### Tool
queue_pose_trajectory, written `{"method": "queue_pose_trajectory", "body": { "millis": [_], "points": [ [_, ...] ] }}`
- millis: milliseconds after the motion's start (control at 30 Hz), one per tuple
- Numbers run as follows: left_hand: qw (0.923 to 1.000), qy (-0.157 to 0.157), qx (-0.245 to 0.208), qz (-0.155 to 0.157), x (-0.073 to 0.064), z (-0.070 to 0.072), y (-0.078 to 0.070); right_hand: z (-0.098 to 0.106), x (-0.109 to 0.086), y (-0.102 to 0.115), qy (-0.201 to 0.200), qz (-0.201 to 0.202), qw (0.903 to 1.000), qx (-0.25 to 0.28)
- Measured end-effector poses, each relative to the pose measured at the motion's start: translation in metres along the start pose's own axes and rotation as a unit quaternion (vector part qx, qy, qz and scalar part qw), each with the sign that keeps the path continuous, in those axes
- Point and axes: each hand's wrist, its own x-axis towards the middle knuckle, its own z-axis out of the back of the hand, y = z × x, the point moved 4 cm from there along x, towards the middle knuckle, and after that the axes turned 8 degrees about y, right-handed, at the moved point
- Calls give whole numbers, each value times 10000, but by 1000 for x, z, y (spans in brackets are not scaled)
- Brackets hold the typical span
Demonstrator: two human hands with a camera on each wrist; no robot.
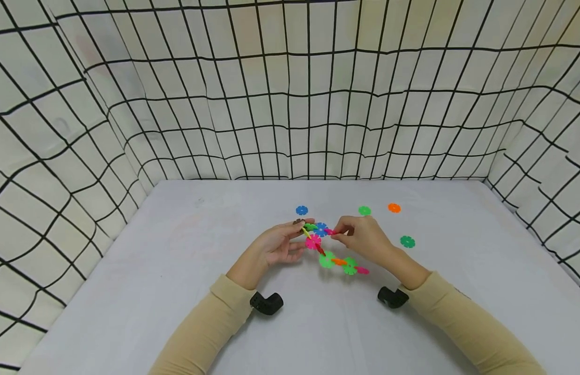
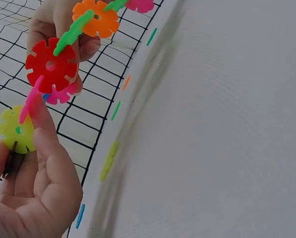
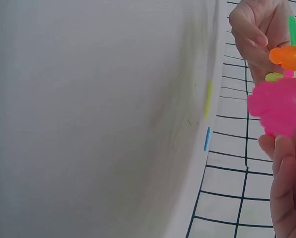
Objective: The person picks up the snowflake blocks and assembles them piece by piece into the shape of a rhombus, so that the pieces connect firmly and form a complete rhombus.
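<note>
A chain of notched plastic snowflake discs hangs between the two hands. My left hand (image 1: 280,245) pinches a dark brown disc (image 2: 10,159) at the chain's bend, slotted to a yellow disc (image 2: 16,130). From there one branch runs through a red disc (image 2: 51,65), an orange disc (image 1: 339,262) and others to a pink end disc (image 1: 363,271) hanging free. Along the shorter branch come a green disc (image 1: 311,227) and a blue disc (image 1: 320,229). My right hand (image 1: 365,237) pinches the pink disc (image 1: 329,232) beside that blue one; how far they interlock cannot be told.
Loose discs lie farther back on the white table (image 1: 177,260): blue (image 1: 301,210), green (image 1: 364,210), orange (image 1: 394,208) and darker green (image 1: 407,241). A yellow disc (image 2: 109,161) shows in the left wrist view. Black-gridded white cloth (image 1: 309,104) walls the back and sides.
</note>
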Motion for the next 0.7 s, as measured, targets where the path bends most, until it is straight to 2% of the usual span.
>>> {"method": "queue_pose_trajectory", "body": {
  "millis": [133,533,700],
  "points": [
    [10000,59,-34,-54,1,-1,-1,2,-1,-3,105,-190,9998,44],
    [9991,199,-305,-234,0,-1,-2,13,-8,-17,334,-246,9985,353],
    [9989,271,-304,-229,-1,-3,-3,25,-8,-34,254,-630,9963,530]
  ]
}}
